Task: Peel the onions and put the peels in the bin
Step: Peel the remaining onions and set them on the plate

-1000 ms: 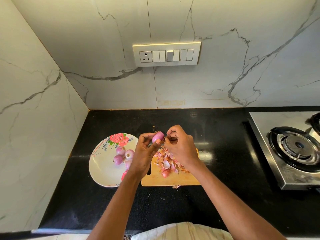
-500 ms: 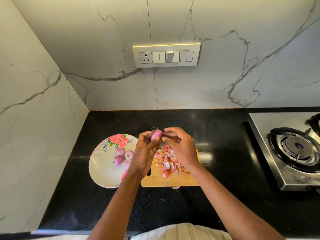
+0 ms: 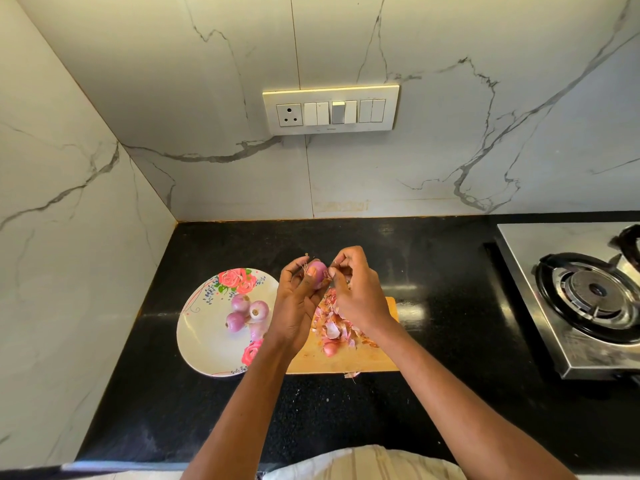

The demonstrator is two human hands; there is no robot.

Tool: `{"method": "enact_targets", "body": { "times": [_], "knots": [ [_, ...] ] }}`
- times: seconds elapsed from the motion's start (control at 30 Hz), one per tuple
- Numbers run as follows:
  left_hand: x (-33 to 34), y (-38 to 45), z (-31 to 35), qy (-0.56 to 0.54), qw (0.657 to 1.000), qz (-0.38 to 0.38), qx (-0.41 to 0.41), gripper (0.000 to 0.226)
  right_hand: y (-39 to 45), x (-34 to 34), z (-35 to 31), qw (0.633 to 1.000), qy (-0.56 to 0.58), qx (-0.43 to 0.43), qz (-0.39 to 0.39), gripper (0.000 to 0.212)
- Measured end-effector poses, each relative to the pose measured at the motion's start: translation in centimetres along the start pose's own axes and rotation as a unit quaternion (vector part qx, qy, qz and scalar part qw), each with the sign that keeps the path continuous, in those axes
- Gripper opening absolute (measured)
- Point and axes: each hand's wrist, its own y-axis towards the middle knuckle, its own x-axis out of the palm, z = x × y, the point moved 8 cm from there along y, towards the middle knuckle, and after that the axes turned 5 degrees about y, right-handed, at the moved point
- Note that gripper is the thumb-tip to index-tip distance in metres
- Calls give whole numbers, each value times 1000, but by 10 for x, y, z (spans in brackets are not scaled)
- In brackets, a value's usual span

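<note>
Hands met above the cutting board (image 3: 346, 363): left hand (image 3: 298, 306) gripped a small red onion (image 3: 317, 270), while right hand (image 3: 356, 292), fingers newly curled, pinched its skin. Peeling continued; peels (image 3: 332, 329) remained unbinned.

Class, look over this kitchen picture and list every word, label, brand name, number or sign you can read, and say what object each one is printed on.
No text can be read anywhere in this picture.
Switch panel: a tiny mark near its lower edge, too small and blurred to read.
Plate: printed flowers only, no words.
Stove: no legible label or brand shows.
</note>
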Motion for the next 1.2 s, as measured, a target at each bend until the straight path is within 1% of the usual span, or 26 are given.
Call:
{"method": "enact_targets", "body": {
  "times": [0.07, 0.13, 0.23, 0.3, 0.37, 0.43, 0.47, 0.5, 0.6, 0.7, 0.8, 0.9, 1.03, 1.13, 1.2],
  "knots": [
    [2, -2, 0, -13, 1000, 4, -7, 32, -1, -1, 9, 999, 26, 39, 8, 17],
    [4, -2, 2, -2, 1000, 5, -12, 28, -4, -1, 19, 995, 70, 77, 9, 15],
    [1, 0, 5, 83, 996, 13, -1, 30, -5, -2, 24, 990, 101, 96, 17, 12],
    [-4, 0, 7, 147, 989, 25, 12, 39, -4, -6, 23, 993, 73, 88, 12, 12],
    [-9, 0, 6, 168, 985, 47, 15, 43, -4, -10, 26, 997, 14, 77, -9, 14],
    [-12, 1, 7, 166, 984, 54, 20, 45, -7, -11, 33, 995, -45, 77, -46, 28],
    [-14, 1, 7, 168, 984, 54, 21, 46, -9, -10, 36, 993, -57, 82, -61, 37],
    [-15, 2, 7, 173, 983, 52, 22, 47, -10, -10, 39, 992, -57, 90, -68, 41],
    [-14, 2, 9, 179, 983, 39, 28, 44, -6, -6, 32, 993, 13, 105, -60, 22],
    [-10, 1, 8, 173, 984, 21, 32, 39, -3, 1, 23, 986, 101, 127, -48, 25],
    [-8, 0, 8, 179, 983, 17, 44, 49, -5, 1, 25, 979, 133, 151, -14, 26],
    [-10, 1, 11, 215, 974, 23, 62, 49, -7, 2, 30, 967, 180, 180, 4, 23],
    [-17, 3, 10, 242, 968, 19, 67, 48, -9, 5, 30, 954, 219, 205, 3, 23],
    [-16, 3, 6, 234, 970, 6, 60, 47, -11, 2, 29, 947, 246, 206, 14, 26],
    [-14, 1, 7, 234, 970, 14, 66, 45, -11, 0, 28, 946, 248, 209, 20, 28]
  ]
}}
